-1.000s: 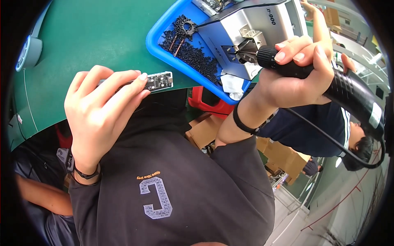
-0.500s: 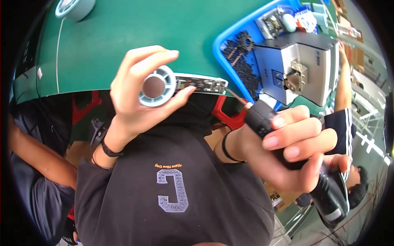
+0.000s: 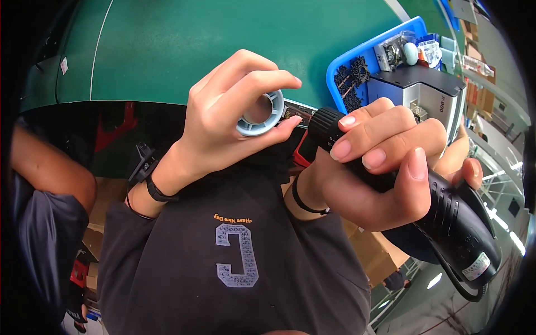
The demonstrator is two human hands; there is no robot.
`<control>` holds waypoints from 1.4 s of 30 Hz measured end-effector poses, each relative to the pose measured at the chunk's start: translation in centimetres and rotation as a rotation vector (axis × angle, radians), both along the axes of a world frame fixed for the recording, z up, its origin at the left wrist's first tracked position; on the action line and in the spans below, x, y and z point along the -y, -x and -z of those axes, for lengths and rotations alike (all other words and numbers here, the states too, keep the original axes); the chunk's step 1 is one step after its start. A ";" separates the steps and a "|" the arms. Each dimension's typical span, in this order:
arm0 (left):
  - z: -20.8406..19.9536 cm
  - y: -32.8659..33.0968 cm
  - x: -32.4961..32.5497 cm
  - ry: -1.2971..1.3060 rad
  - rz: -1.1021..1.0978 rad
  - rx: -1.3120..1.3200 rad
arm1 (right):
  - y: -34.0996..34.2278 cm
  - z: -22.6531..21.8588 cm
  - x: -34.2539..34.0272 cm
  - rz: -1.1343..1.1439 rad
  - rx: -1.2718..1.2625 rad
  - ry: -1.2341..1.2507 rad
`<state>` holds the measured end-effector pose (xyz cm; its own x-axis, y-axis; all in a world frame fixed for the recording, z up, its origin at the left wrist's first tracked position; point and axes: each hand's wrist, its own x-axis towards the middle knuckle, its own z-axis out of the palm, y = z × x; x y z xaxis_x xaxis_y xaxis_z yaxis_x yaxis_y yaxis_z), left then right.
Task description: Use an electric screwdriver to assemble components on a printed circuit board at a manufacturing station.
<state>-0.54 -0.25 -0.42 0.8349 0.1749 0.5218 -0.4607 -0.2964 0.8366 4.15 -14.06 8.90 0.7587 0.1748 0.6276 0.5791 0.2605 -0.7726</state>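
My left hand curls round a pale blue round housing, whose spoked, ring-like end shows between thumb and fingers. From the housing a narrow strip with a dark circuit board sticks out to the right, and my left thumb lies along its near edge. My right hand is wrapped round a black electric screwdriver, its fingers over the upper body. The screwdriver's ribbed nose sits right at the strip's far right end. Its bit and the contact point are hidden.
Beyond my right hand, a blue tray on the green table holds black screws, plastic bags and a silver-grey screw feeder. Another person's arm is at the left. Cardboard boxes stand below right.
The screwdriver's nose has come up against the strip's end, hiding the bit that showed before. The view has shifted, and the round pale blue part at the far left has left the picture.
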 end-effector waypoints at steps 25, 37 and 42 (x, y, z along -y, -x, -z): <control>-0.1 0.3 0.1 0.000 -0.008 -0.019 | -0.2 0.5 -0.2 0.074 -0.067 0.114; -0.7 0.7 0.2 -0.112 0.006 -0.053 | 1.3 0.7 1.0 0.173 -0.157 -0.375; -0.6 0.3 0.4 -0.132 0.029 -0.022 | -1.2 -3.5 9.4 0.549 0.117 -0.316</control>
<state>-0.85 -0.70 0.13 0.8501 0.0818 0.5203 -0.4527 -0.3915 0.8011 5.40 -23.48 12.37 0.6082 -0.4269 0.6692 0.7687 0.1069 -0.6306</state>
